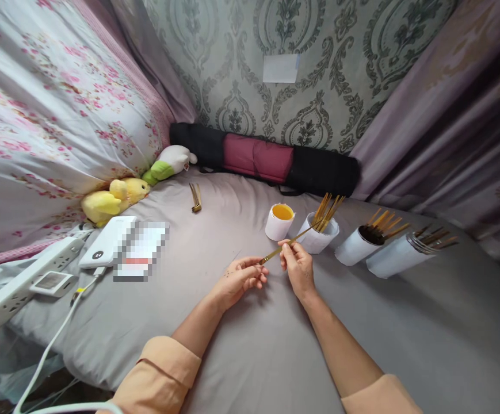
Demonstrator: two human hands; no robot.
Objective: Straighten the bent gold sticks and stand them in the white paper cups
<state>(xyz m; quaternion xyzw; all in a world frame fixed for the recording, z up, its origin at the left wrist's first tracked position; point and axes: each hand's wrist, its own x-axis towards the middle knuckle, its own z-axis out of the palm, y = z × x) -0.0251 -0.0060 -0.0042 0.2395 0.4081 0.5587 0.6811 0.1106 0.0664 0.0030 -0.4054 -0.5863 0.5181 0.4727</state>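
My right hand pinches a thin yellow-brown stick between thumb and fingertips. My left hand is curled with its fingertips at the stick's lower end. Both hands hover over a grey bedsheet. Just beyond them stands a white cup of yellow paste. Beside it a tilted white cup holds several similar sticks. Two more white cups lie on their sides to the right, sticks poking out of them.
A small bundle of sticks lies further back on the sheet. At left are a white power bank, a power strip, a cable and plush toys. A black and maroon long bag lies along the wall.
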